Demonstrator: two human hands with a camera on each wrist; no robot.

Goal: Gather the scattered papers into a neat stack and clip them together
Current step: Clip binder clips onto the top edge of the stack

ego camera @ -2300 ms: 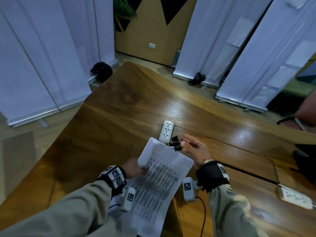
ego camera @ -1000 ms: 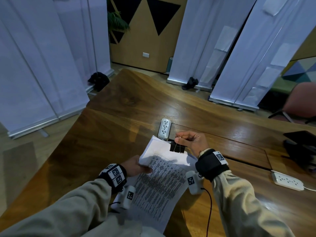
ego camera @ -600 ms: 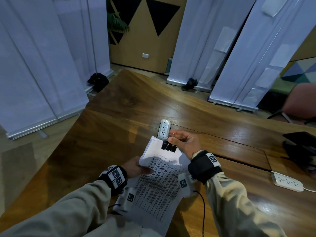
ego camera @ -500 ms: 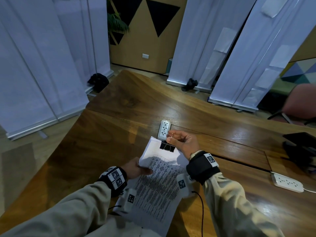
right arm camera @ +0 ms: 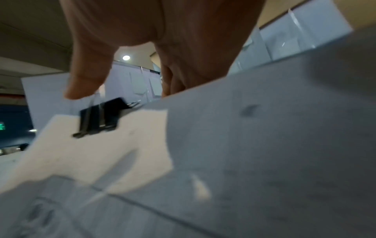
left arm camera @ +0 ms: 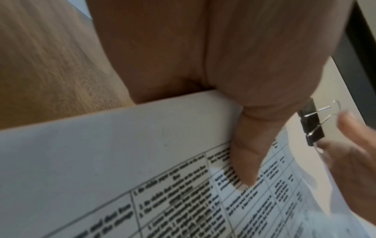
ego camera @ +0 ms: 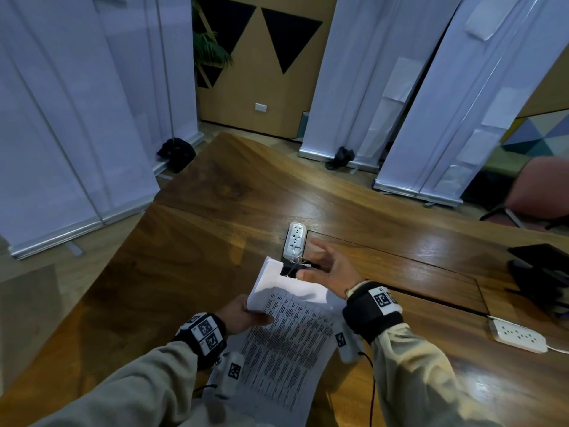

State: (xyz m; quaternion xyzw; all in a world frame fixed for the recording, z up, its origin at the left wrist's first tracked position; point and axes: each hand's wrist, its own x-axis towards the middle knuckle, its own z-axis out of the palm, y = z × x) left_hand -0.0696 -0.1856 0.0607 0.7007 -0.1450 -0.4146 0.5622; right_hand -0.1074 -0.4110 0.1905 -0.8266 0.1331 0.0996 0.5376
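Note:
My left hand (ego camera: 255,315) holds a stack of printed papers (ego camera: 286,343) above the wooden table, gripping its left edge with the thumb (left arm camera: 246,153) on top. A black binder clip (ego camera: 289,269) sits clamped on the stack's far edge, its wire handles sticking up. My right hand (ego camera: 320,263) hovers just right of the clip with its fingers spread. In the right wrist view its thumb tip (right arm camera: 85,80) is at the clip's (right arm camera: 99,117) wire handle, and the other fingers are off it. The left wrist view shows the clip (left arm camera: 311,125) at the paper's (left arm camera: 142,145) edge.
A white power strip (ego camera: 295,240) lies on the table (ego camera: 215,241) just beyond the papers. A second strip (ego camera: 518,334) and a black object (ego camera: 542,272) are at the right. Another person's arm (ego camera: 542,192) shows at far right. White banners stand around.
My right hand carried the clip down onto the far edge of the stack, then spread its fingers and let go. The clip stays on the papers. My left hand keeps its hold.

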